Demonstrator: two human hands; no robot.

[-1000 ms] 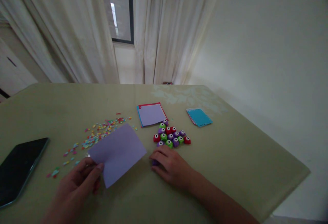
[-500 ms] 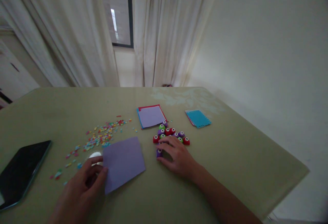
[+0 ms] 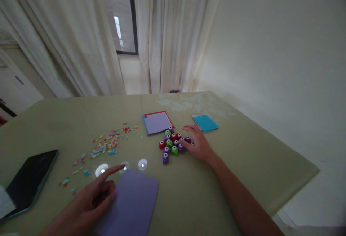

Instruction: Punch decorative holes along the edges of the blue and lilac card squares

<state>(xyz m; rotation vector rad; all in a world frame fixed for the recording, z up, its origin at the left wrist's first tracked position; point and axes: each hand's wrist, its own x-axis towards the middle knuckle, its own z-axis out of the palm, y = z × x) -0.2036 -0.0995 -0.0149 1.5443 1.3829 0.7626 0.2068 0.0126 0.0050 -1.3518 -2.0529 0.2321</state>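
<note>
My left hand (image 3: 92,200) pinches the left edge of a purple paper square (image 3: 132,200), its index finger stretched out over a small clear round disc (image 3: 124,167). Two more shiny discs lie close by: a larger white one (image 3: 101,170) to the left and a clear one (image 3: 142,164) just past the paper. Fingers apart, my right hand (image 3: 198,144) hovers at the right side of a cluster of small red, green and purple eyeball-topped pieces (image 3: 169,143). Nothing shows in its grasp, and it covers part of the cluster.
Colourful confetti bits (image 3: 108,144) are scattered left of centre. A dark tablet (image 3: 29,182) lies at the left. Behind the cluster sits a stack of paper squares (image 3: 158,122), with a blue-topped stack (image 3: 205,123) to its right. A wall (image 3: 270,66) borders the table's right side.
The purple paper has come down and nearer, uncovering the clear discs. My left index finger has stretched out. My right hand has moved away right from the near purple eyeball piece, its fingers spread.
</note>
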